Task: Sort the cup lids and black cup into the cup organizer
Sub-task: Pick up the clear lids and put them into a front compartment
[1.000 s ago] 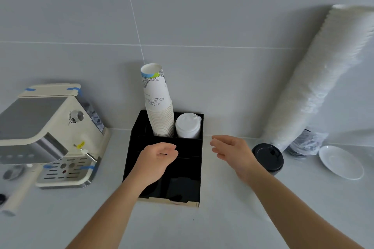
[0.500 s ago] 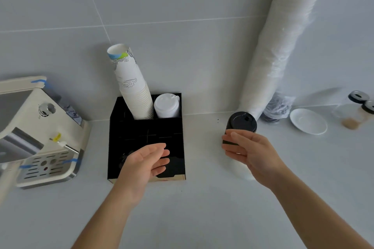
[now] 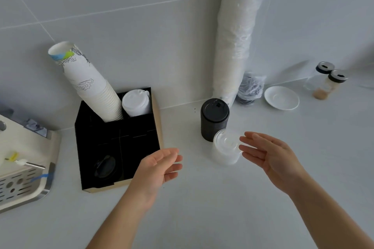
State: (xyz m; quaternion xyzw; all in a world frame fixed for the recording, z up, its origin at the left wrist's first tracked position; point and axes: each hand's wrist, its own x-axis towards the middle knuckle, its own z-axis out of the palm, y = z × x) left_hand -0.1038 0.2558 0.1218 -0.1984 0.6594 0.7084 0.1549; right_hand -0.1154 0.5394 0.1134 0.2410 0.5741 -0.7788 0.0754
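On the desk (image 3: 202, 208), clear lids (image 3: 225, 148) sit w/ black cup (image 3: 214, 119) just behind. Right hand (image 3: 269, 157) spread beside lids; left hand (image 3: 159, 166) spread, empty, near organizer (image 3: 119, 139).

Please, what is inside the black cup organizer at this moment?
The cup organizer holds a stack of paper cups and white lids in its back compartments, and a black lid front left. The front right compartment is partly hidden by the left hand.
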